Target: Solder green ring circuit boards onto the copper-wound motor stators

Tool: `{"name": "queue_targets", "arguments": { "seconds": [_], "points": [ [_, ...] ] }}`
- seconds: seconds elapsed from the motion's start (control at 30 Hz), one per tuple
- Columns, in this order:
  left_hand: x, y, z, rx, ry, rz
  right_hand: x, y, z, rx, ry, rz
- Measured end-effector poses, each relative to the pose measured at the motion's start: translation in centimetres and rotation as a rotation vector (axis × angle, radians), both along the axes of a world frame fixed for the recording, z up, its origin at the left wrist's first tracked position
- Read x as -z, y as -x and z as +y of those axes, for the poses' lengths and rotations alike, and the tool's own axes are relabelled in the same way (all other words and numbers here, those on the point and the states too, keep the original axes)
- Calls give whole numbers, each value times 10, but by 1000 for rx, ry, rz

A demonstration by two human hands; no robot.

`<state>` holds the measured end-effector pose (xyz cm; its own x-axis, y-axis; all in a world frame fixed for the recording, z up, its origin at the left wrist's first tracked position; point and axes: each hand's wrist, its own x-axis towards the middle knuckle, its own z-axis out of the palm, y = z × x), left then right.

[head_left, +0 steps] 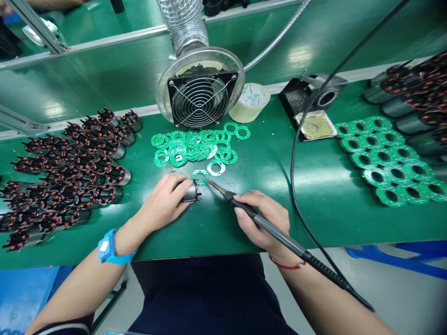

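My left hand (166,201) is closed around a motor stator (190,191), a silver cylinder lying on its side with its dark end to the right. In my right hand (261,218) is a soldering iron (258,217), gripped like a pen. Its tip points up and left, close to a ring-shaped green circuit board (200,172) just above the stator; whether it touches the board I cannot tell. A paler ring board (216,168) lies beside that one. Behind them spreads a loose pile of green ring boards (192,145).
Rows of wound stators (80,172) stand at left; more stators (415,107) are stacked far right beside a sheet of joined boards (391,160). A fume fan (200,100), tape roll (250,102) and iron stand (314,109) line the back. The iron's black cable (292,172) loops across the right.
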<state>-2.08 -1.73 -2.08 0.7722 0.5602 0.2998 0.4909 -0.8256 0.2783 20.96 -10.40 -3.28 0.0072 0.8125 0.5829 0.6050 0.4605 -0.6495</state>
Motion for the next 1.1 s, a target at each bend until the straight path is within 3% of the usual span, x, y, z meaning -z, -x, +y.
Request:
{"name": "queue_targets", "arguments": {
  "seconds": [0.23, 0.37, 0.5, 0.67, 0.8, 0.87, 0.97, 1.1],
  "points": [
    [-1, -1, -1, 7, -3, -16, 1, -3, 7, -59, 63, -175],
    [-1, -1, -2, -42, 79, -68, -3, -1, 12, -118, 171, -171],
    [-6, -1, -4, -129, 197, -210, -10, 7, 19, -56, 223, -198],
    [-15, 1, -9, -91, 265, -362, -19, 28, 23, 7, 411, 58],
    [-14, 4, -13, -21, 291, -518, -18, 45, 19, 77, 331, 366],
    [-12, 4, -16, -49, 397, -611, -17, 52, 17, 108, 263, 476],
    [-11, 3, -19, -119, 706, -695, -19, 60, 17, 159, 189, 637],
    [-13, 3, -13, -49, 1124, -622, -27, 66, 25, 124, 231, 884]
  ]
}}
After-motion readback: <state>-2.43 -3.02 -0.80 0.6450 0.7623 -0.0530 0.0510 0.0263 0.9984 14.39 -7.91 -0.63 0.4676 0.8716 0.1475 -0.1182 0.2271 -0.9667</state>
